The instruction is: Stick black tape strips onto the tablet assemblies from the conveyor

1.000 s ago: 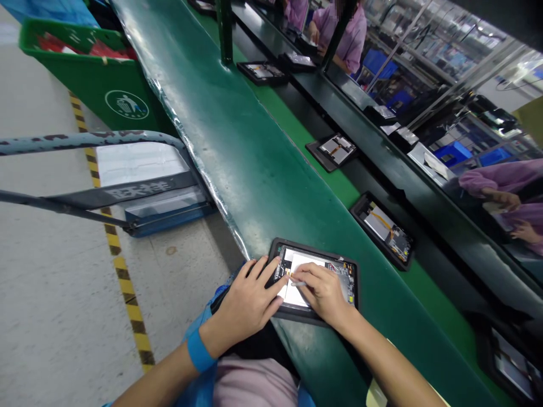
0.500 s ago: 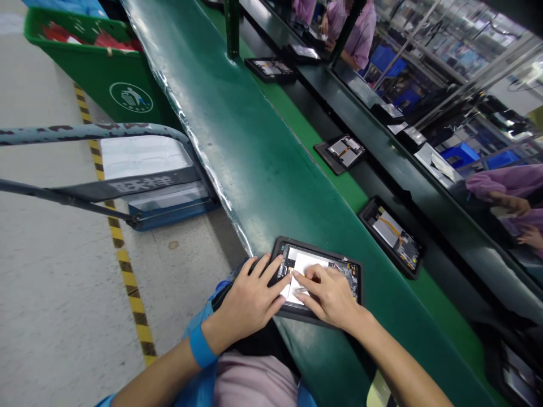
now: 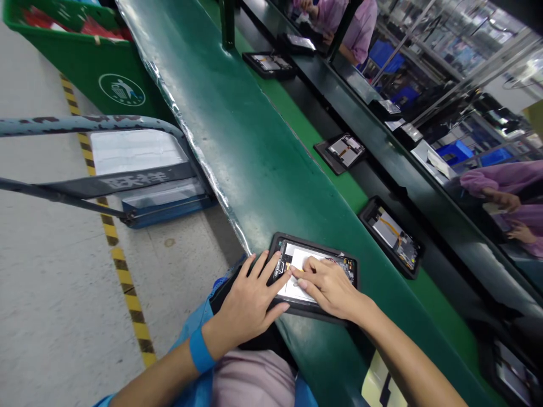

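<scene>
An opened tablet [image 3: 292, 289] lies in a black tray-like frame [image 3: 314, 240] on the green bench, its white battery panels and circuit board exposed. My left hand [image 3: 250, 297] rests with fingers spread over its left end, the index fingertip on the inner parts. Over the middle of the tablet, my right hand [image 3: 328, 285] has its index finger and thumb close together and the other fingers curled. Its index tip meets my left index tip near a small orange strip. Anything between the right thumb and finger is hidden.
Several other opened tablets [image 3: 392, 232] lie along the line to the right. A green bin [image 3: 80, 62] and a blue trolley [image 3: 169, 209] stand left of the bench [image 3: 263, 164]. Co-workers in pink sleeves [image 3: 500, 175] sit across. A pale yellow object [image 3: 375, 379] is near my right forearm.
My right index finger has straightened and moved left to my left fingertip. The small grey piece seen at my right thumb before is now mostly hidden. The tablet has shifted slightly left.
</scene>
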`<state>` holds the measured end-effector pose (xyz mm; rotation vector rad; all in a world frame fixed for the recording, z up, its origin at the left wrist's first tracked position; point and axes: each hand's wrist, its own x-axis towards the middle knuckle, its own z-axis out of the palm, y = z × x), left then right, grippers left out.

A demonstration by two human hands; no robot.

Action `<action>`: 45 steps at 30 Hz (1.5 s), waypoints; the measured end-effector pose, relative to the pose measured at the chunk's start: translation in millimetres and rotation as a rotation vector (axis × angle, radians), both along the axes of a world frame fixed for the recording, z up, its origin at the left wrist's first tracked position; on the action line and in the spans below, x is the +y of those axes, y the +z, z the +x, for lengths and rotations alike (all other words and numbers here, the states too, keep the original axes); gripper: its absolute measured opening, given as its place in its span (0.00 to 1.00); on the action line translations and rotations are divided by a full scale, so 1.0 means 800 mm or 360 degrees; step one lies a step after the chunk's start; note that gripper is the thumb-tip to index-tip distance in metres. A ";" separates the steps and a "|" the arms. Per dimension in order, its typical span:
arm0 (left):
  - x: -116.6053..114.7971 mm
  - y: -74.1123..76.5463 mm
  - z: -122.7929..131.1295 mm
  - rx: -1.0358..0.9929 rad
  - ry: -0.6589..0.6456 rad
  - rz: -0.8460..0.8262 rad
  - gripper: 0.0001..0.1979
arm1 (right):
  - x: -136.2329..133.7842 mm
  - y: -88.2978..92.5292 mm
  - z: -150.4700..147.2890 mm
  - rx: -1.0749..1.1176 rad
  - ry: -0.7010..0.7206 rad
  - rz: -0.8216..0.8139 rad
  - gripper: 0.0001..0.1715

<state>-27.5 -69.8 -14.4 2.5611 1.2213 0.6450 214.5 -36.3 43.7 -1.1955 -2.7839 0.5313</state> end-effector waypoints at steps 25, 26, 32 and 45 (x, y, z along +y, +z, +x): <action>-0.012 -0.004 0.005 0.0086 0.0110 0.0026 0.32 | 0.030 0.000 -0.031 0.0000 -0.0385 -0.0198 0.07; -0.012 -0.004 0.006 0.0076 0.0118 0.0019 0.33 | 0.031 0.001 -0.031 -0.0011 -0.0379 -0.0193 0.08; -0.012 -0.013 0.004 0.0044 0.0123 0.0012 0.34 | 0.016 0.006 -0.011 0.0101 -0.0576 -0.0048 0.12; -0.027 0.005 0.048 -0.0315 -0.0478 0.0159 0.25 | -0.164 0.021 0.137 0.0356 -0.1595 0.0155 0.13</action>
